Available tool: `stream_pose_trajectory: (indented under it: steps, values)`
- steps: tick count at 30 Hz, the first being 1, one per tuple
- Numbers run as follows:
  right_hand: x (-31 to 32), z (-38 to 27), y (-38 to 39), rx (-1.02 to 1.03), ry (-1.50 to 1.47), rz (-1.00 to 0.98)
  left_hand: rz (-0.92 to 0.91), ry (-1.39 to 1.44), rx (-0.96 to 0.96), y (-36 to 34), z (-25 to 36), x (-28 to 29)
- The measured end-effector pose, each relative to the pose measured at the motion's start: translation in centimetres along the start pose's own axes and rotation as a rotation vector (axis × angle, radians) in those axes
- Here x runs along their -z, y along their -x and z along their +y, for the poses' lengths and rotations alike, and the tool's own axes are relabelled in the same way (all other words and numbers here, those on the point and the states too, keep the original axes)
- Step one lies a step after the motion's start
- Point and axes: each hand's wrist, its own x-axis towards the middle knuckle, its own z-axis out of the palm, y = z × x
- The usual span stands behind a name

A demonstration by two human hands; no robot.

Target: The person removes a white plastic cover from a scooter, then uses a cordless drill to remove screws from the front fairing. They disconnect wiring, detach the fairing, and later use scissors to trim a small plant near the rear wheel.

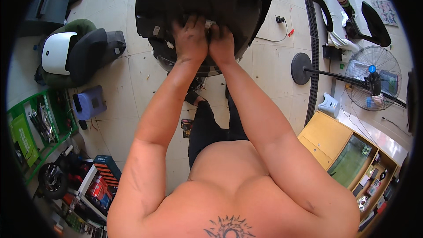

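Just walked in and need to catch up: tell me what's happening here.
A person stands on a tiled floor, both bare hands pressed side by side on the inner face of a large black moulded plastic panel held up in front. The left hand and right hand work at a small pale part near its middle. A blue plastic stool and a standing fan sit nearby.

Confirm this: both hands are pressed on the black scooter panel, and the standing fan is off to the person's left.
Not quite. Both the left hand and right hand are on the black panel, but the head view shows the fan off to the person's right, not left.
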Motion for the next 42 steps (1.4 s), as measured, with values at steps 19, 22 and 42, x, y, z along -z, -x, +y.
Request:
stream_pose_trajectory:
  steps: [19, 22, 42]
  values:
    - [1.5, -2.3, 0.3, -0.25, 0.085, -0.095, -0.057, -0.059, -0.017, 0.7, -0.5, -0.6]
    - [3.9, -4.0, 0.2, -0.126, 0.226, -0.191, -0.084, -0.053, -0.009, 0.7, -0.1, 0.2]
    - [6.6, -1.9, -1.6, 0.025, 0.379, -0.513, -0.09, -0.112, 0.074, 0.1, 1.7, 0.8]
